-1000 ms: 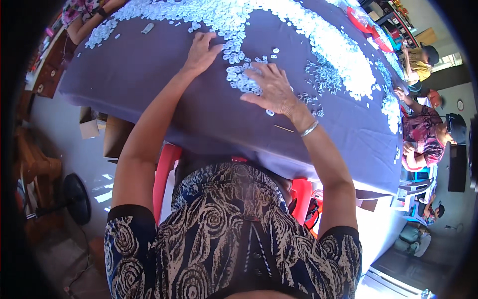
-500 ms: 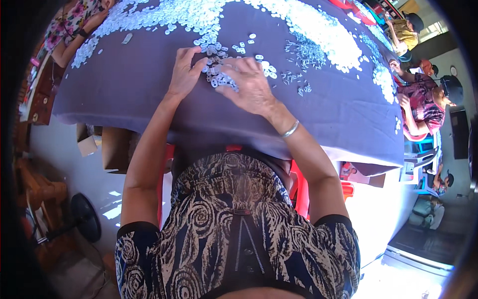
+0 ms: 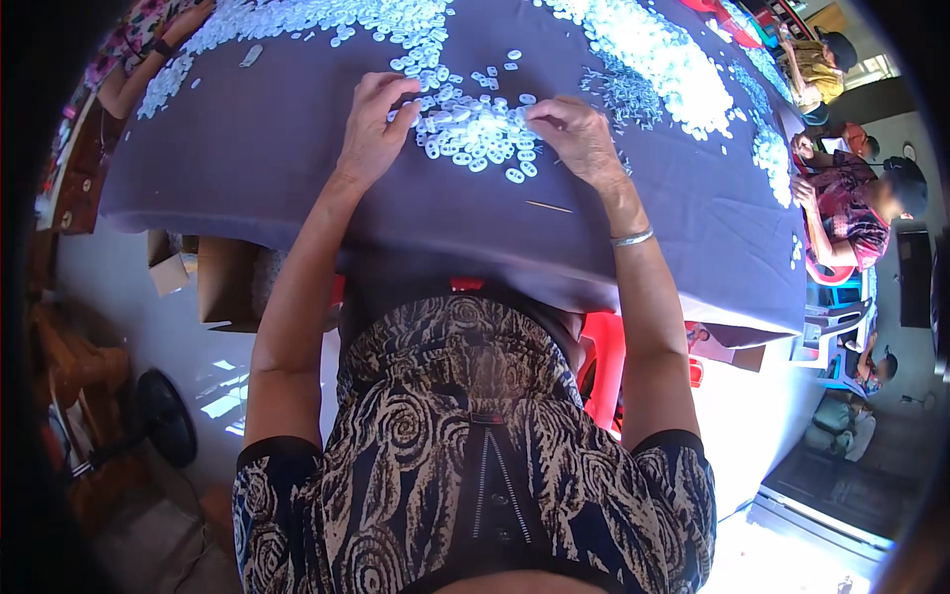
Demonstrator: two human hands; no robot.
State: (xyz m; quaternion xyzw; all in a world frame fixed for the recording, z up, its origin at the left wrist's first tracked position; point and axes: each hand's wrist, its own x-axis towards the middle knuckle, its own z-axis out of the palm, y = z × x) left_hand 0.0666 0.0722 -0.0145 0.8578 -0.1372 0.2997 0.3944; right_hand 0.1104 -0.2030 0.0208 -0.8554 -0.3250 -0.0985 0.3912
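You sit at the near edge of a table (image 3: 228, 163) under a dark grey-purple cloth. At its far left corner is a co-worker's forearm (image 3: 137, 81). Just right of it, a drift of loose white pieces (image 3: 307, 18) runs along the far edge, and a small pale object (image 3: 252, 55) lies on bare cloth before it.

Your left hand (image 3: 371, 129) is at the left side of a small pile (image 3: 473, 134) of flat, oval white pieces with holes. Its fingers are curled, the thumb apart from them; nothing shows in the gap. The pile lies between your hands, well in from the near edge. Its pieces overlap, so a pinch could lift two together or send some skidding loose.

Below the pile, toward the near edge, a thin stick (image 3: 549, 207) lies flat; a brush of your right forearm could knock it away.

Your right hand (image 3: 586, 144) is at the pile's right side, thumb and fingertips drawn close; whether they grip a piece you cannot tell from here. Small metallic pieces (image 3: 628, 97) lie just beyond that hand, and a careless sweep could mix them into the white ones. Farther right is a large, glaring white heap (image 3: 673, 64), where brightness could hide single pieces.
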